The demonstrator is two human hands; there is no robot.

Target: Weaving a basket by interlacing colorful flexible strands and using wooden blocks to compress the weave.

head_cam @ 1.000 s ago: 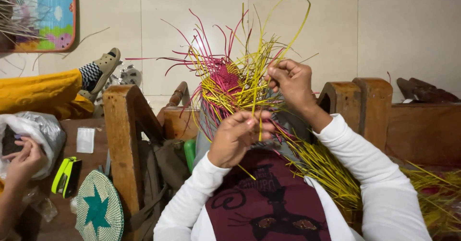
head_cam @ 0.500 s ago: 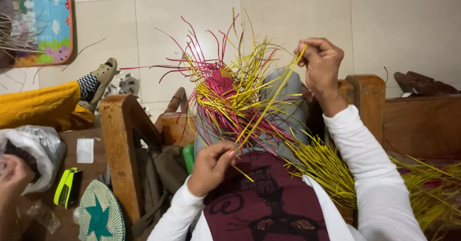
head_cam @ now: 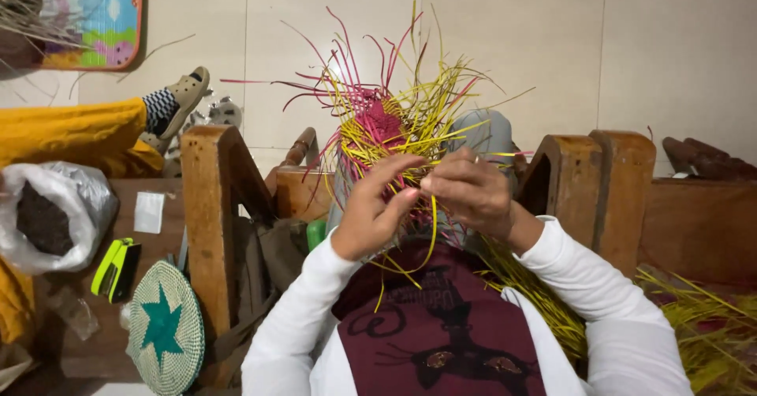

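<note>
The right hand (head_cam: 473, 191), raised a moment ago, now pinches a yellow strand (head_cam: 432, 230) beside the left hand (head_cam: 378, 211), which grips the half-woven basket (head_cam: 386, 132).

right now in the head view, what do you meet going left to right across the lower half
Plastic bag of dark stuff → green stapler-like tool → round woven mat with a green star → wooden post → left hand → right hand → loose yellow strands.
</note>
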